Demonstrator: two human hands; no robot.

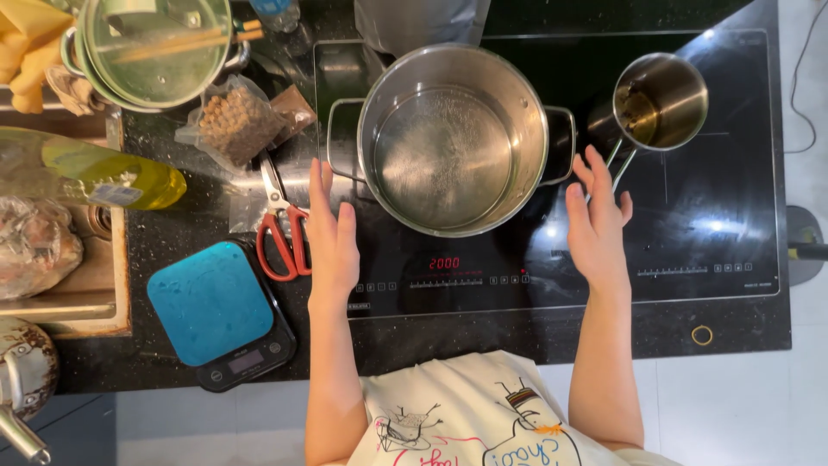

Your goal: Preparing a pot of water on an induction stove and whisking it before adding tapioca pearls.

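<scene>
two flat hands flanked a steel pot on a black induction hob.
the left hand (332, 237) and right hand (598, 216) lay spread wide, holding nothing, either side of the stockpot (450, 138) holding water. a small saucepan (660, 102) stood at its right; red scissors (282, 226), a blue scale (216, 306) and an oil bottle (95, 173) lay on the dark speckled counter (155, 358).

The oil bottle (86, 173) and bagged bundle (34, 246) run off the left edge — the bundle's contents perhaps bread.
</scene>
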